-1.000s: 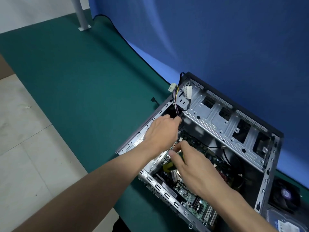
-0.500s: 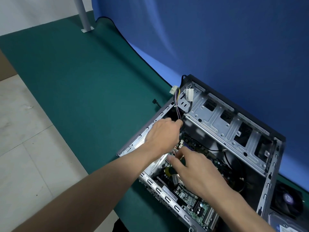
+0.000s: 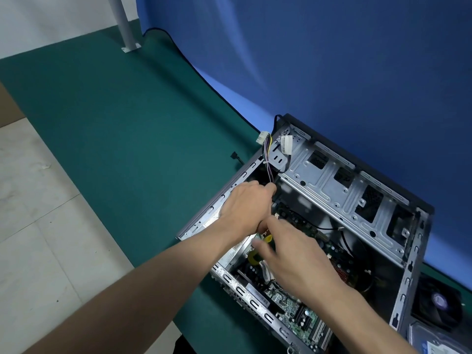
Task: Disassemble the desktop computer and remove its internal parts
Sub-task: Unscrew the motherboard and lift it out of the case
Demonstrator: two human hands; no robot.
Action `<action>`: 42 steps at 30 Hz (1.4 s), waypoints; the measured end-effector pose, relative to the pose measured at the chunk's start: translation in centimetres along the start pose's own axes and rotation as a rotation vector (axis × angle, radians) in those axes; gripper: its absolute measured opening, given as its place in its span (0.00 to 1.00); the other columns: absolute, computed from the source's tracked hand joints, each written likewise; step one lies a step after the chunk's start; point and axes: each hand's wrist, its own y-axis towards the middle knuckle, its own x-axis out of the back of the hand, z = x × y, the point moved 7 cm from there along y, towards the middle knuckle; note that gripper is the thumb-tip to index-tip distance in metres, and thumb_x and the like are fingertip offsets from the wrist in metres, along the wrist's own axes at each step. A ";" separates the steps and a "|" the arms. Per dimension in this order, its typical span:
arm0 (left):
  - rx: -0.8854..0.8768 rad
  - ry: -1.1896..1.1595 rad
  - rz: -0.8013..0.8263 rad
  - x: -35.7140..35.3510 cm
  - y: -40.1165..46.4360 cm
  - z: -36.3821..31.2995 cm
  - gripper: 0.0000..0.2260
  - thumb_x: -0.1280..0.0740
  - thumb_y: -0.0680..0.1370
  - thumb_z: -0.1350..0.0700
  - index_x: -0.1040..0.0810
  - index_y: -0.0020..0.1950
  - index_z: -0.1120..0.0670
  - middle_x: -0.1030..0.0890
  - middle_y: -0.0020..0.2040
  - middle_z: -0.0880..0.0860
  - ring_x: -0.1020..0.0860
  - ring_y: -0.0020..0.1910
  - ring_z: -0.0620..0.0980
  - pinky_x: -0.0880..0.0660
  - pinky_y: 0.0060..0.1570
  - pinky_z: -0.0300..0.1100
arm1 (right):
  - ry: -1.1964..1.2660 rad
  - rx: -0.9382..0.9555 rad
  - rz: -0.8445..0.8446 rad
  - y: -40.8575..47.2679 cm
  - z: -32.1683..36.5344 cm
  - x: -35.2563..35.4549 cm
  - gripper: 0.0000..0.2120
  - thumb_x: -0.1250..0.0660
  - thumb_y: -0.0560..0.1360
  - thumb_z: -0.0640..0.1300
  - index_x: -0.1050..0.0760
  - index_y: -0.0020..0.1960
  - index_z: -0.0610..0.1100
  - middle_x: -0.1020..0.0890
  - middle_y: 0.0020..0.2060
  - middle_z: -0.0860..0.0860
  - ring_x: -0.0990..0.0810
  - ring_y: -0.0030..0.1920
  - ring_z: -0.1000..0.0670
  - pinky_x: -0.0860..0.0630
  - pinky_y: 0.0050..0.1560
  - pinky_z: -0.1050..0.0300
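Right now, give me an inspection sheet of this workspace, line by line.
Surface: green mat covers the bench, a blue backdrop behind it.
Job's things: computer case lies open on its side, its motherboard still inside and the drive cage empty.
Clutter: a loose fan and a hard drive lie right of the case.
Grippers: left hand holds the wire bundle at the case edge; right hand holds a yellow-handled tool over the board.
Cables: the bundle's white connector hangs outside the case; a black cable crosses inside.
Surroundings: tiled floor and a white post.
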 end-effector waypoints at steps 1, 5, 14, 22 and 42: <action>-0.001 0.002 -0.002 0.0 0.0 0.0 0.11 0.38 0.70 0.63 0.24 0.50 0.54 0.30 0.33 0.50 0.33 0.35 0.51 0.39 0.37 0.41 | 0.005 -0.006 -0.014 0.1 -0.2 0.1 0.06 0.40 0.77 0.52 0.34 0.53 0.56 0.26 0.52 0.57 0.23 0.48 0.49 0.27 0.49 0.51; -0.004 0.003 -0.033 0.1 -0.1 0.1 0.11 0.39 0.73 0.62 0.24 0.53 0.54 0.27 0.35 0.52 0.33 0.35 0.51 0.39 0.38 0.41 | -0.055 -0.040 -0.021 -0.2 -0.8 0.0 0.11 0.37 0.74 0.52 0.35 0.55 0.58 0.26 0.53 0.61 0.23 0.49 0.51 0.31 0.43 0.55; 0.005 0.014 -0.053 0.0 -0.2 0.2 0.09 0.42 0.77 0.61 0.25 0.52 0.53 0.29 0.35 0.52 0.34 0.35 0.51 0.41 0.38 0.40 | -0.049 -0.063 -0.115 -1.5 -1.1 -0.4 0.10 0.41 0.77 0.52 0.36 0.57 0.54 0.32 0.54 0.57 0.23 0.44 0.46 0.33 0.42 0.53; 0.016 0.030 -0.039 0.0 0.0 0.1 0.10 0.43 0.77 0.61 0.24 0.53 0.54 0.24 0.38 0.54 0.35 0.36 0.52 0.41 0.38 0.41 | 0.071 0.020 -0.120 -1.4 0.0 -0.4 0.05 0.44 0.78 0.52 0.33 0.52 0.56 0.28 0.49 0.59 0.25 0.44 0.52 0.31 0.45 0.54; 0.015 0.015 -0.050 0.0 -0.2 0.2 0.09 0.43 0.78 0.59 0.23 0.51 0.54 0.23 0.39 0.54 0.35 0.36 0.51 0.40 0.38 0.41 | 0.033 -0.073 -0.038 -1.1 -1.1 -0.3 0.10 0.37 0.72 0.51 0.36 0.50 0.53 0.31 0.48 0.57 0.28 0.42 0.52 0.32 0.42 0.54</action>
